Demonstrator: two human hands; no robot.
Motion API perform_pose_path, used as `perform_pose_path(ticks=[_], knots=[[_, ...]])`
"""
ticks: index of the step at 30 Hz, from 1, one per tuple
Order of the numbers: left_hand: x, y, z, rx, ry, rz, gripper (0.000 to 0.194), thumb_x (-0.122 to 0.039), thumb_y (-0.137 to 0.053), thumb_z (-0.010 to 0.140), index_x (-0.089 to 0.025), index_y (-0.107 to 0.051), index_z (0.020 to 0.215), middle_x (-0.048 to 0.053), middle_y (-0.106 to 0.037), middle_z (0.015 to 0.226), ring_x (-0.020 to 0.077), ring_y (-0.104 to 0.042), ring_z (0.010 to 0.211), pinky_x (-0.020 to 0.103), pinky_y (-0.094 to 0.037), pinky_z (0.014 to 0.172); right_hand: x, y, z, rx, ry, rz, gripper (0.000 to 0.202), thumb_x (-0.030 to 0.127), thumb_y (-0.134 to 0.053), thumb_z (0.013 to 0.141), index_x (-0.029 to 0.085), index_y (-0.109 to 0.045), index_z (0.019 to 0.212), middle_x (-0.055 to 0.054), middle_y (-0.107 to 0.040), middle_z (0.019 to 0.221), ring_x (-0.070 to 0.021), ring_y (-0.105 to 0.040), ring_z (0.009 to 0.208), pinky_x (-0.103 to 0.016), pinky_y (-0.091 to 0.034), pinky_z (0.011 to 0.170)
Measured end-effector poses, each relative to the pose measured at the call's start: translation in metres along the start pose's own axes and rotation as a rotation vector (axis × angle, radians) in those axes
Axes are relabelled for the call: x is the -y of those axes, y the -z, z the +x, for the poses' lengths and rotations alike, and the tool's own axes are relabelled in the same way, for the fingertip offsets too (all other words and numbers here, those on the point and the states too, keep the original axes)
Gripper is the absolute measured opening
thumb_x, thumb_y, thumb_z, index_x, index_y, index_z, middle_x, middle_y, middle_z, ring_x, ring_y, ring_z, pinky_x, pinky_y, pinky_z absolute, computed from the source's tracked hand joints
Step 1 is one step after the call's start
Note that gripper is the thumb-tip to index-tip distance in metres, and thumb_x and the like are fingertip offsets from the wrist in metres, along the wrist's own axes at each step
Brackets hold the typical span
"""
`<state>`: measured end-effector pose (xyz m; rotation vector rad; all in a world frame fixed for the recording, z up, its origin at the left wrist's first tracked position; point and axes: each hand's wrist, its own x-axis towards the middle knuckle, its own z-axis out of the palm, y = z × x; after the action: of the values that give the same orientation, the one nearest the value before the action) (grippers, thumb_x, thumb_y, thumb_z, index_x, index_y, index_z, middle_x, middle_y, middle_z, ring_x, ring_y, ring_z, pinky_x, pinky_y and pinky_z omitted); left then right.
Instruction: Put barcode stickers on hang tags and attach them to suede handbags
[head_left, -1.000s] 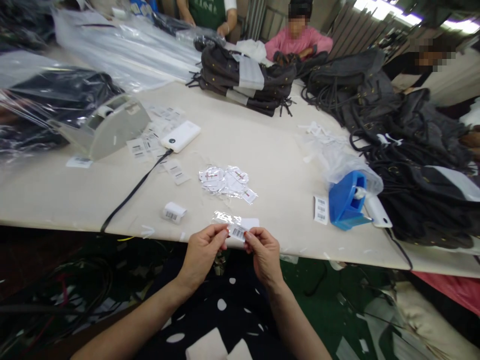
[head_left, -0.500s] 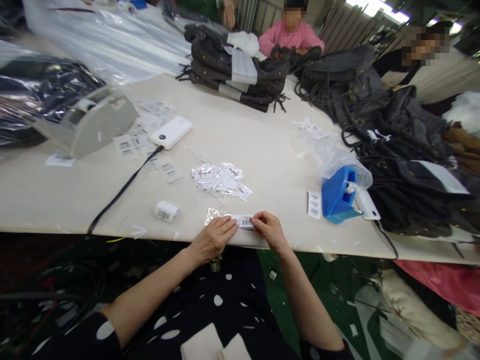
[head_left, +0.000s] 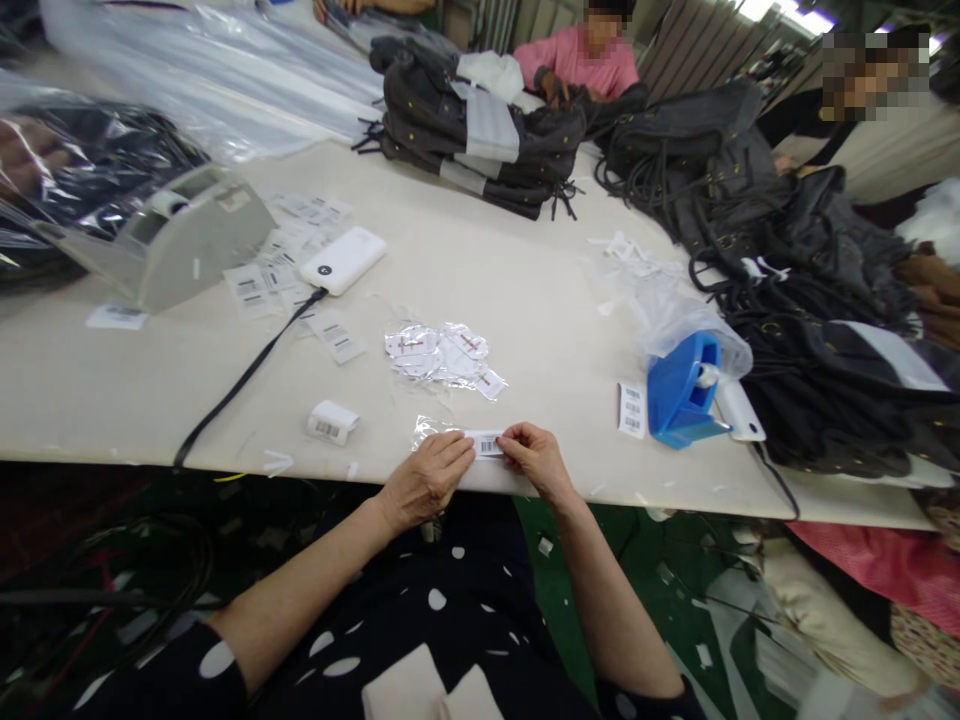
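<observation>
Near the table's front edge lies a small white hang tag with a barcode point(head_left: 487, 444), spanning the space between my two hands. My left hand point(head_left: 431, 472) covers its left end, fingers together and thumb hidden beneath. Clear plastic point(head_left: 424, 430) pokes out beyond those fingers. At the tag's right end, my right hand point(head_left: 535, 458) pinches with thumb and forefinger. Behind them is a pile of white tags in clear plastic point(head_left: 442, 355). A small roll of barcode labels point(head_left: 332, 423) sits to the left.
To the right stands a blue tape dispenser point(head_left: 679, 390) beside a barcode label strip point(head_left: 631, 410). A grey tape dispenser point(head_left: 202, 240), loose labels point(head_left: 259, 288) and a white corded device point(head_left: 345, 262) are on the left. Dark garments point(head_left: 480, 140) are stacked behind; co-workers sit across the table.
Both my hands stay nearly still on the tag. The camera view shifts slightly. A co-worker's hand now shows at the far left by the plastic-wrapped bundle.
</observation>
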<state>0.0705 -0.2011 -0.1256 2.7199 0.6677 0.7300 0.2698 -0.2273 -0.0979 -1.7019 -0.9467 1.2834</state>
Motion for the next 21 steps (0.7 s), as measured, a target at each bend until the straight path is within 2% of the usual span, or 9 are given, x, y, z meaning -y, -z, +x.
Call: perform_pose_path(ticks=[21], knots=[[-0.0025,0.0028,0.0034,0.021,0.0,0.032,0.033,-0.011,-0.04,0.084,-0.013,-0.053,0.115,0.012,-0.057,0.113,0.0252,-0.046,0.11,0.04,-0.042,0.089,-0.0079,-0.0022,0.0014,-0.039,0.097,-0.131,0.016,0.033,-0.06,0.067,0.019,-0.056,0.062,0.005,-0.05,0.045,-0.0092,-0.044,0.042,-0.02,-0.033,0.044]])
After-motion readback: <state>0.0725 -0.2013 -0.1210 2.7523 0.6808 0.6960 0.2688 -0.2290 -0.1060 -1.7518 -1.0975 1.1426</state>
